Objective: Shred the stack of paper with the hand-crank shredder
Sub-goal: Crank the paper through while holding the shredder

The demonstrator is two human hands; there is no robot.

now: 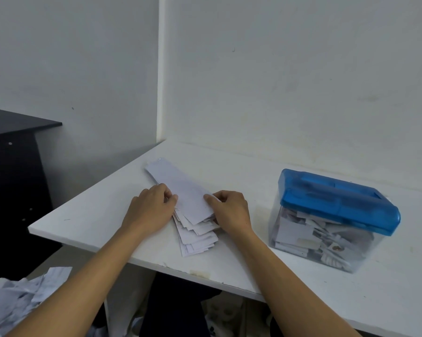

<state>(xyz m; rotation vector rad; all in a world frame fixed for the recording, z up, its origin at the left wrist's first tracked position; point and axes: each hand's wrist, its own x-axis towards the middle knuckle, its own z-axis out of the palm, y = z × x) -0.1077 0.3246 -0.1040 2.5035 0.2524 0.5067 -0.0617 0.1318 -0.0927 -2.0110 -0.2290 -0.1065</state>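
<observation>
Left grip (149,207) and right grip (231,210) pinch one long flat strip (180,188) atop ragged stack (197,239).

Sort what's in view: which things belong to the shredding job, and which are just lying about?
Job: paper stack, pinched by left hand and right hand; blue-lidded shredder; table under both.
Lying about: shred pile at lower left; dark cabinet.

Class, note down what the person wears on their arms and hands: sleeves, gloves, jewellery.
Nothing shows. The left hand and right hand are ungloved, the wrists carry no watch or band, and no sleeve covers either forearm within the picture.
</observation>
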